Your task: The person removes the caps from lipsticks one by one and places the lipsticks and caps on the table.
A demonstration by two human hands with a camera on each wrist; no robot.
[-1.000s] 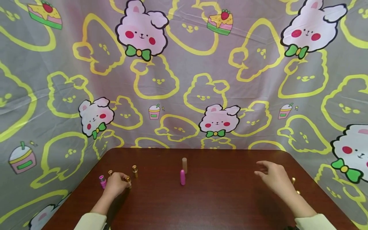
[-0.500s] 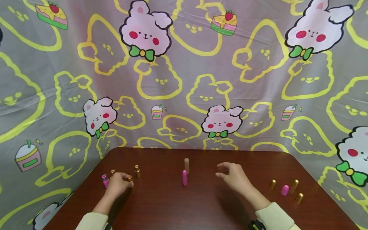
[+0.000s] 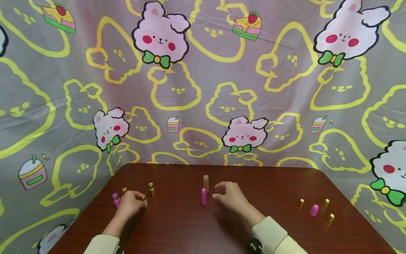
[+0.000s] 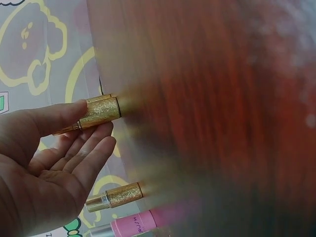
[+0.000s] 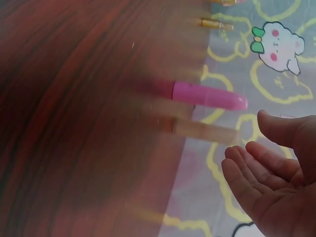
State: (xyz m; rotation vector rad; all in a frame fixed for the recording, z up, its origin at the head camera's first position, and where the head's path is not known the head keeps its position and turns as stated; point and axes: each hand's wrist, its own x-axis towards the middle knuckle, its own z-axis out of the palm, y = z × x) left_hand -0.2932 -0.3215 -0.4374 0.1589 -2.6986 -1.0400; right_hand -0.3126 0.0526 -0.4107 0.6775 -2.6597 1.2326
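My left hand [image 3: 128,203] pinches an uncapped gold lipstick tube [image 4: 102,112] between thumb and fingertips, standing it on the table at the left. Around that hand stand a pink lipstick tube [image 3: 116,200] with a silvery collar and two more gold tubes, one farther back [image 3: 151,189] and one [image 3: 124,191] partly hidden behind the hand. My right hand [image 3: 233,195] hovers just right of a tall pink capped lipstick [image 3: 204,197] and a beige tube [image 3: 206,182] behind it. In the right wrist view its fingers [image 5: 239,180] are relaxed, thumb apart, holding nothing.
Toward the right side of the brown table [image 3: 177,225] stand several loose caps: gold ones [image 3: 330,219] and a pink one [image 3: 314,210]. A patterned cloth [image 3: 203,88] hangs behind the table and along both sides.
My right hand has travelled left from the caps at the right to beside the pink capped lipstick and beige tube. The left hand keeps its pinch on the gold tube, in place.
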